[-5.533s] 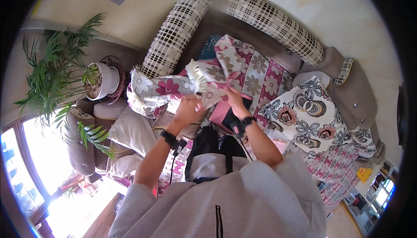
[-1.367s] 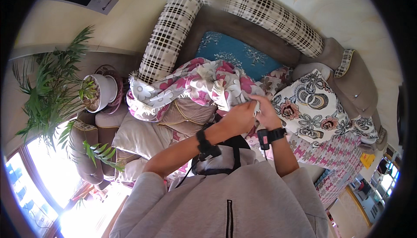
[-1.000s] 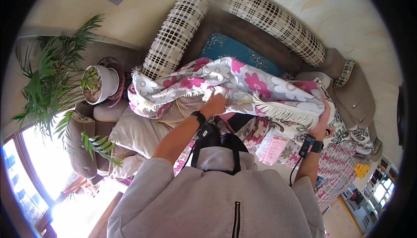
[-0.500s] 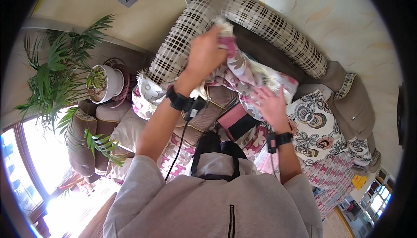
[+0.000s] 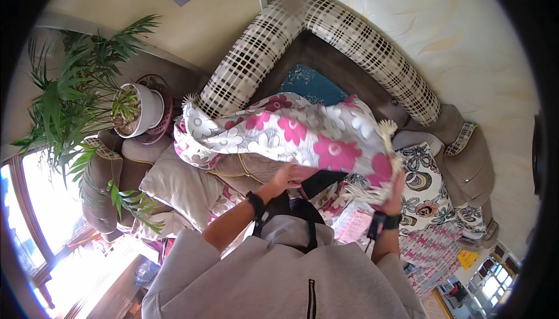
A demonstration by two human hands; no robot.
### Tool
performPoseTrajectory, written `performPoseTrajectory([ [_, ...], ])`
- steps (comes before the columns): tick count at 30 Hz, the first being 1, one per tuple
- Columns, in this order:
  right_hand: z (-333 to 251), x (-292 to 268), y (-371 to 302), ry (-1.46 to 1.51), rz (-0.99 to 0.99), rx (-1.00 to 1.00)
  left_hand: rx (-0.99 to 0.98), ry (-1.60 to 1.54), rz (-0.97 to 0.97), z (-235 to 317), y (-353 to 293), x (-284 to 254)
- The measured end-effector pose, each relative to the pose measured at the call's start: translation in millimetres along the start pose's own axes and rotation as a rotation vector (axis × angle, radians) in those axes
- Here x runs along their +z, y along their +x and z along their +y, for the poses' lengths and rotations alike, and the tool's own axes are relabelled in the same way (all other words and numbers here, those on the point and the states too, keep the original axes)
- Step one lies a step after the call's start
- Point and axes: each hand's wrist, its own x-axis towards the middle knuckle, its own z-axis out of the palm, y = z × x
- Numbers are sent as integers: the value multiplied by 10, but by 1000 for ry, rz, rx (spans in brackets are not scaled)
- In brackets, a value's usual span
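Observation:
A fringed floral sofa cover [image 5: 294, 135], white and grey with pink flowers, stretches raised and loosely folded across the sofa in front of me. At its right end, my right hand [image 5: 397, 194] is closed on the fringed edge; the cloth hides part of its fingers. My left hand [image 5: 291, 175] lies by the near edge of the cover, below its middle, with fingers stretched to the right and slightly blurred. Beneath that edge are a brown quilted cushion [image 5: 247, 168] and a partly covered dark flat item [image 5: 321, 182].
A blue patterned piece of fabric [image 5: 311, 84] lies in the sofa corner below the plaid backrest [image 5: 372, 39]. To the left, a potted palm [image 5: 141, 109] stands close by a beige cushion [image 5: 177, 182]. A black-and-white patterned pillow [image 5: 420, 173] rests on the right.
The cover has been spread out sideways and its fringed end brought near to the right. My left hand has left the far bunched part and come down nearer. My right hand now grips the fringe.

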Motion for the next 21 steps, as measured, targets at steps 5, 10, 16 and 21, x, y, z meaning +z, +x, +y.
performPoseTrajectory([
  [5,-372,-1039,-288,-133,-104,-292,412,-804,-37,695,167,52],
  [10,-138,-1568,-124,-159,166,-53,450,-660,711,646,94,-716],
  [16,265,-1708,684,-537,77,-129,665,28,774,1041,-542,-1060],
  [21,-1008,-340,2355,-1157,-395,-743,771,9,662,3252,-551,-503],
])
